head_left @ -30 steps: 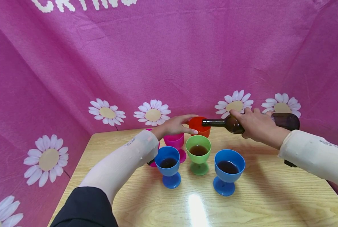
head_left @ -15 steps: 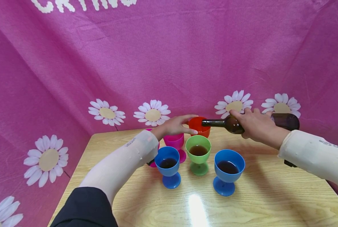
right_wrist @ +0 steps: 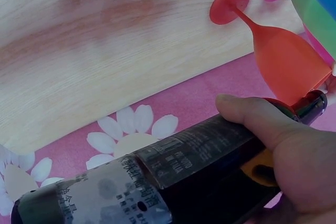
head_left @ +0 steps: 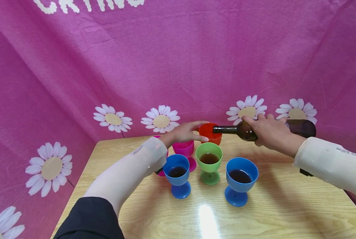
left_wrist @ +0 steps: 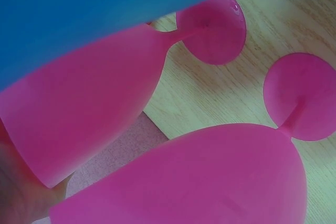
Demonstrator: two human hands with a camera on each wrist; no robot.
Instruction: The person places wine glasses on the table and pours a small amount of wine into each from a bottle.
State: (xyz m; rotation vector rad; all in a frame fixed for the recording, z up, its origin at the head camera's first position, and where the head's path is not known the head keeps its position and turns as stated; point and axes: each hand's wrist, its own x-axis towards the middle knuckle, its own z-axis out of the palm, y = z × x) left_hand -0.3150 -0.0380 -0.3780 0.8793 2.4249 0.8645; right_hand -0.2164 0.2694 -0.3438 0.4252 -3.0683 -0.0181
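Note:
My left hand (head_left: 183, 132) holds an orange-red plastic goblet (head_left: 207, 131) near its rim, thumb on the near side. My right hand (head_left: 273, 134) grips a dark glass wine bottle (head_left: 245, 130) from above; it lies almost level, its neck pointing left with the mouth at the goblet's rim. In the right wrist view the bottle's label (right_wrist: 199, 150) faces the camera, and the goblet (right_wrist: 286, 61) stands upright on its foot on the table. The left wrist view shows only a bit of the left hand (left_wrist: 23, 195) behind a pink goblet (left_wrist: 94, 98).
A green goblet (head_left: 209, 162) and two blue goblets, left (head_left: 178, 171) and right (head_left: 240, 177), hold dark liquid nearer the body. Two pink goblets, one (head_left: 183, 149) partly covered by the left forearm, stand at left. A pink daisy cloth (head_left: 178, 73) hangs behind the wooden table (head_left: 285, 205).

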